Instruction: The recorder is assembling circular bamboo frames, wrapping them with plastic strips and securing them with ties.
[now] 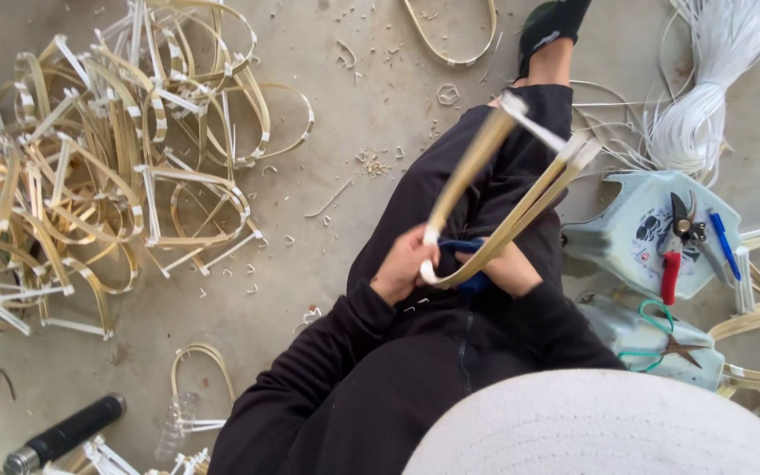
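A bent bamboo strip frame wrapped with white plastic strapping rises from my lap toward my knee. My left hand grips its lower curved end, where the white strap wraps around. My right hand rests against the strip from the other side and closes on blue-handled scissors, mostly hidden between my hands. I sit in black clothes with my leg stretched out, and a white hat brim fills the bottom right.
A big pile of finished bamboo loops lies on the concrete floor at left. A bundle of white strapping lies at top right. Red-handled pruners and green-handled scissors rest on pale blue stools. A black flask lies at bottom left.
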